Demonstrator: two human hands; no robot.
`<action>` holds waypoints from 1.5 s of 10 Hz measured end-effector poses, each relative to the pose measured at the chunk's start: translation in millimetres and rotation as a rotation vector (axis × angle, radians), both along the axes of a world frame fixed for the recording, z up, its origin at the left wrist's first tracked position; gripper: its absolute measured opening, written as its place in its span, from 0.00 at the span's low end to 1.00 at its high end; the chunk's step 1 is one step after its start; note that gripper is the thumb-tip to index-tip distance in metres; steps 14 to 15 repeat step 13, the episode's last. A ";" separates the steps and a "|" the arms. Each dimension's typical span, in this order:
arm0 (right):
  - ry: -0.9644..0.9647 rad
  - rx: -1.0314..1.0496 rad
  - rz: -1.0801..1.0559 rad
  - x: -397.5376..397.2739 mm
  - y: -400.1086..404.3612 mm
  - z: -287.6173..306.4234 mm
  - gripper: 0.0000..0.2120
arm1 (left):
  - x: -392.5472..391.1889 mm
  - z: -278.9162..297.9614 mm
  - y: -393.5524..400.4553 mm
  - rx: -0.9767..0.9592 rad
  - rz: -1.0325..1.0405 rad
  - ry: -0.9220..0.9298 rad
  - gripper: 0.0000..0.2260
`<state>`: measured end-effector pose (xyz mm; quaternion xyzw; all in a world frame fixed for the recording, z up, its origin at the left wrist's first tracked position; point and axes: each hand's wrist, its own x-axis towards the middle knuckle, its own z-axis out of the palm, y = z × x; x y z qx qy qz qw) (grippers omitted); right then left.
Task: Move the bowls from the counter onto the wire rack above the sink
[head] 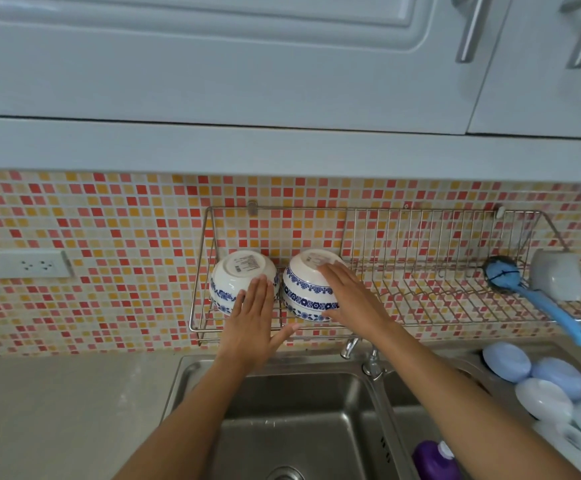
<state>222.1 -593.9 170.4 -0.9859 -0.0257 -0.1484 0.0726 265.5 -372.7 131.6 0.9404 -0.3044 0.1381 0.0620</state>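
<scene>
Two white bowls with blue flower bands rest upside down, side by side, at the left end of the wire rack [420, 299] on the tiled wall. My left hand [252, 323] is flat with fingers straight, its fingertips against the left bowl [238, 275]. On the right bowl [302, 292] lies my right hand [347, 299], palm on its right side, fingers reaching up to the base. Neither hand is closed around a bowl.
A blue-handled brush [531, 296] and a grey cup [555, 278] sit at the rack's right end. Below are a steel double sink [302, 410], a tap [368, 358], several pale blue and white lids or dishes [541, 386] and a purple bottle [434, 462]. Cabinets hang overhead.
</scene>
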 end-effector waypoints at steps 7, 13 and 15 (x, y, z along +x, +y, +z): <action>0.091 -0.031 -0.243 -33.8 57.9 -42.1 0.41 | 9.5 -12.5 45.1 -0.099 0.111 0.100 0.41; 0.281 0.017 -0.314 -63.3 74.5 -15.5 0.44 | -5.2 12.0 72.6 -0.071 -0.037 0.251 0.37; 0.281 0.017 -0.314 -63.3 74.5 -15.5 0.44 | -5.2 12.0 72.6 -0.071 -0.037 0.251 0.37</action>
